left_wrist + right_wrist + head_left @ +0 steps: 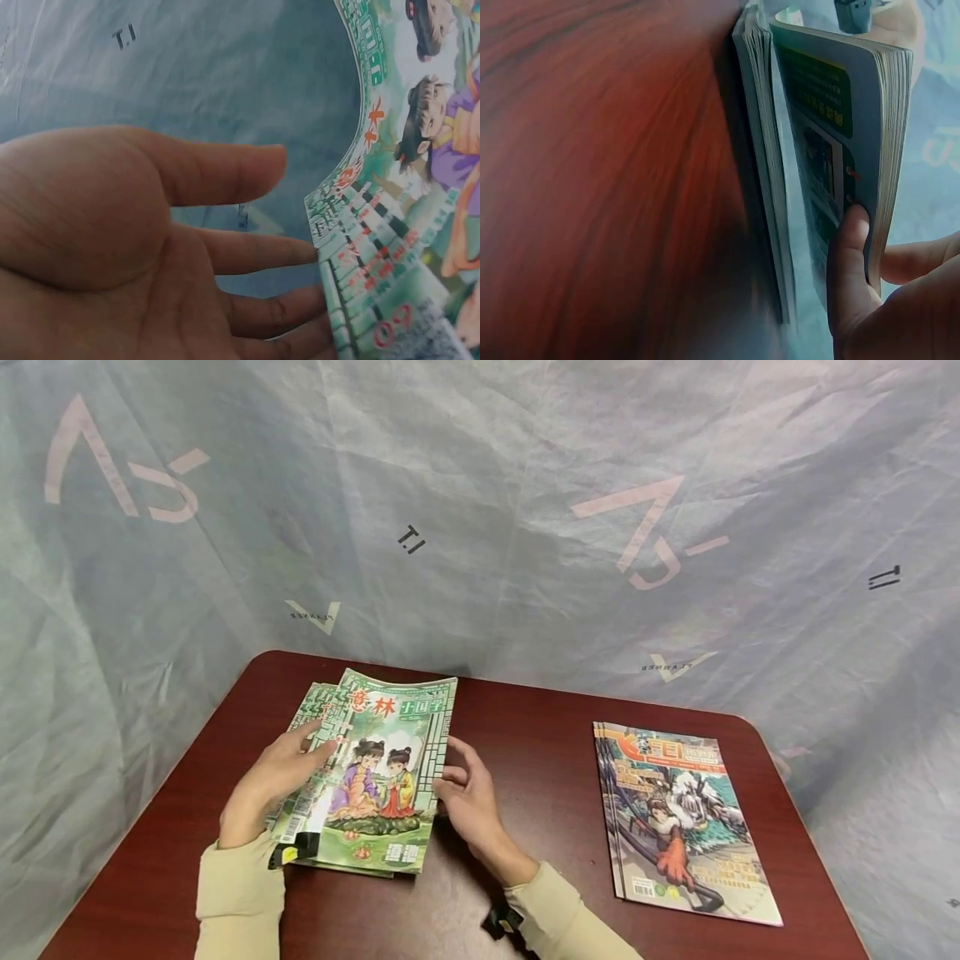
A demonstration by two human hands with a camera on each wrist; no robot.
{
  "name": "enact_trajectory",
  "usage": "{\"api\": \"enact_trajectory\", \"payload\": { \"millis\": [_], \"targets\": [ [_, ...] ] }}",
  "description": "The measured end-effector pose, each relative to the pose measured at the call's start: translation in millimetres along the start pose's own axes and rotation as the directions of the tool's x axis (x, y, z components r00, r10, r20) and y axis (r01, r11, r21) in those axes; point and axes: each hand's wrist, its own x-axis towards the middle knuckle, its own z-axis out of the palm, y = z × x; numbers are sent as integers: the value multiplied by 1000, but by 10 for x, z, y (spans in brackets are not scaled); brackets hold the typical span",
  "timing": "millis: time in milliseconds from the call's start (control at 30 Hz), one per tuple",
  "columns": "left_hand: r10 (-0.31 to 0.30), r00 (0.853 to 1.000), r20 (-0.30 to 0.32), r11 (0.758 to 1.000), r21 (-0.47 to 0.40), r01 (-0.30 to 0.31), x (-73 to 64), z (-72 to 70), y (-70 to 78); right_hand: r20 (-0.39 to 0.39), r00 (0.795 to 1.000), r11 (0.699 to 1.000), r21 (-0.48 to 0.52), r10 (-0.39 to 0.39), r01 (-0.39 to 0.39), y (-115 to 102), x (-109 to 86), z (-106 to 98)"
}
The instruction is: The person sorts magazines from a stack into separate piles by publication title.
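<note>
A green magazine [390, 735] with two cartoon figures in robes on its cover is tilted up at its right side. My right hand [472, 797] pinches that right edge; in the right wrist view the thumb [847, 262] presses on one cover, fingers on the other. Along the left edge my left hand [273, 777] has its fingers stretched out, their tips right at the magazine, as the left wrist view shows with the thumb [232, 172] raised away from it. More green magazines [313, 700] lie beneath, offset to the left and mostly hidden.
On the right of the dark red table [525, 735] lies a small stack of magazines [675, 814] with an orange-lettered, comic-style top cover. A grey printed cloth [487, 593] hangs behind the table and around its sides.
</note>
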Motion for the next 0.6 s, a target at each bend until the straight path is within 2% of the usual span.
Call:
{"api": "enact_trajectory", "payload": {
  "millis": [233, 400, 600],
  "targets": [
    [-49, 999, -15, 999, 18, 50, 15, -75, -101, 11, 1000, 999, 27, 21, -21, 85, 55, 201],
    [-65, 997, -34, 997, 35, 66, 32, -83, -133, 9, 999, 999, 43, 33, -34, 134, 104, 232],
    [-77, 997, -17, 996, 32, 78, 40, -88, -158, 33, 997, 997, 30, 68, -69, 149, 114, 218]
  ]
}}
